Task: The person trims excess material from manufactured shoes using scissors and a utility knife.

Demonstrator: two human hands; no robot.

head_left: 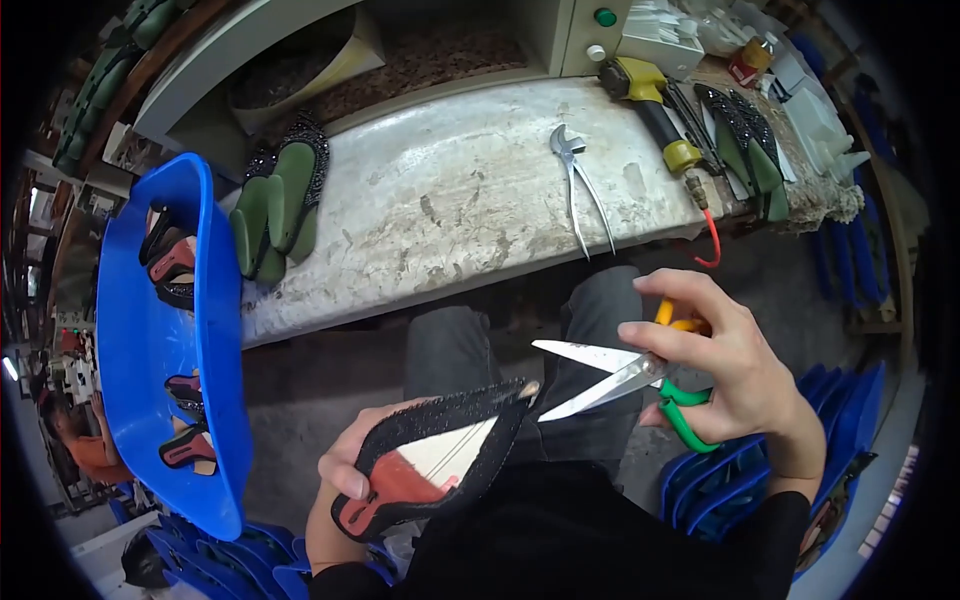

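- The shoe upper (pixel 435 455), black with a red and pale inner side, lies in the person's lap area, low in the view and left of centre, with its pointed toe end aimed up and to the right.
- The left hand (pixel 345 485) grasps the shoe upper from below at its heel end, thumb pressed on the red inner side.
- The scissors (pixel 610 375) sit just to the right of the toe tip, blades spread apart, with the tip lying between them or just at their crossing.
- The right hand (pixel 725 375) clenches the scissors by their green and orange handles, fingers wrapped through and around the loops.
- The two hands are near each other, joined only through the shoe upper and the blades.
- A blue tub (pixel 215 330) stands to the left, holding more shoe pieces.
- On the worn workbench (pixel 450 200) beyond the knees lie a pair of pliers (pixel 578 185), green shoe forms (pixel 280 205) at its left end, and a yellow-and-black air tool (pixel 655 110) at its right.
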